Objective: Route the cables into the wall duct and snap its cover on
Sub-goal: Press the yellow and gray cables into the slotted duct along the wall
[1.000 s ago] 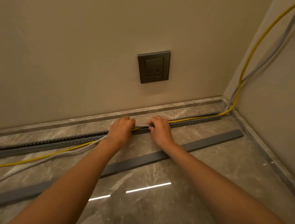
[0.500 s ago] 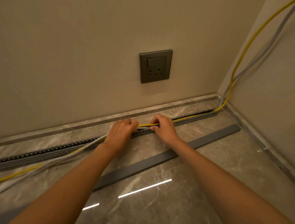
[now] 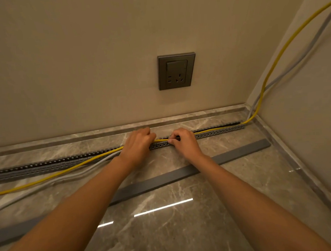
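A grey slotted duct [image 3: 218,132] lies along the marble floor close to the wall. A yellow cable [image 3: 49,176] and a grey cable [image 3: 72,177] come down the right wall, sit in the duct's right part, and spill out onto the floor at the left. My left hand [image 3: 137,145] and my right hand [image 3: 184,141] both pinch the yellow cable over the duct's middle, a short yellow stretch showing between them. The flat grey cover strip [image 3: 163,179] lies loose on the floor, nearer to me than the duct.
A dark wall socket [image 3: 176,70] sits on the wall above the hands. A marble skirting [image 3: 85,134] runs along the wall base. The right wall [image 3: 303,119] meets the back wall in a corner by the duct's right end.
Both hands stay on the cables at the duct's middle. The loose yellow and grey lengths at the left have shifted slightly on the floor as the view moved.
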The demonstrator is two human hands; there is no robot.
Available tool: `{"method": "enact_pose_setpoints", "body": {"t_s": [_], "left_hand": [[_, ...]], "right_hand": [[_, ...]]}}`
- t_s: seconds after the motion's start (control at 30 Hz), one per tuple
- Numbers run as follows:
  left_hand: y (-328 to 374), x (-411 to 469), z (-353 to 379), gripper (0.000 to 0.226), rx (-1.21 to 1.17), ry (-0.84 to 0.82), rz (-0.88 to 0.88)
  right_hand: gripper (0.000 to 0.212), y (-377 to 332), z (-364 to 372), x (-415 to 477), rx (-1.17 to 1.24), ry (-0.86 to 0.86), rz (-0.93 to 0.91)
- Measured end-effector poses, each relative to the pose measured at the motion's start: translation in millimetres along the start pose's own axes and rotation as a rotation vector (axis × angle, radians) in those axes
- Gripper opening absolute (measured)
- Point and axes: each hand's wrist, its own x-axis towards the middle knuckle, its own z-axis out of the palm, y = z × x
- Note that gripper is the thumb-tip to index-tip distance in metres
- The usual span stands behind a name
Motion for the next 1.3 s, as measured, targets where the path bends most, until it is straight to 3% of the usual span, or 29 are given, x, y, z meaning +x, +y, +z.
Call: {"method": "enact_pose_setpoints", "body": {"t_s": [0.17, 0.27, 0.37, 0.43, 0.5, 0.7, 0.77, 0.97, 1.17, 1.3], "left_hand": [[-2.9, -7.1, -5.5, 0.005, 0.111, -0.009, 0.123], [0.3, -7.8, -8.5, 0.020, 0.155, -0.060, 0.127], [5.6, -6.6, -12.6, 0.015, 0.169, -0.128, 0.077], [6.9, -9.6, -11.0, 0.027, 0.088, -0.255, -0.028], [8.6, -16.1, -9.0, 0.031, -0.010, -0.254, -0.093], [-6.0, -22.7, -16.6, 0.027, -0.561, -0.067, -0.391], [-10.0, -24.0, -18.7, 0.026, -0.619, 0.019, -0.475], [-38.7, -41.5, -23.1, 0.020, -0.473, 0.079, -0.541], [-77.8, -72.3, -34.8, 0.020, -0.329, -0.167, -0.614], [-91.5, -83.6, -32.8, 0.018, -0.359, -0.221, -0.586]], "right_hand": [[0.014, 0.0, 0.2, -1.2, -0.068, -0.014, -0.031], [0.016, -1.8, 0.6, -2.6, -0.127, -0.020, -0.065], [0.020, -2.6, 2.5, -5.0, -0.190, -0.009, -0.090], [0.022, -3.5, 4.7, -7.3, -0.241, -0.004, -0.100], [0.021, -6.0, 5.4, -8.9, -0.283, 0.004, -0.088], [0.021, -22.3, 7.1, -12.3, -0.339, 0.030, -0.055], [0.026, -27.3, 9.1, -16.4, -0.354, 0.026, -0.066], [0.032, -50.2, 34.1, -26.5, -0.345, -0.081, -0.196], [0.030, -86.9, 68.4, -32.9, -0.246, -0.123, -0.213], [0.024, -104.2, 80.0, -32.9, -0.202, -0.124, -0.159]]}}
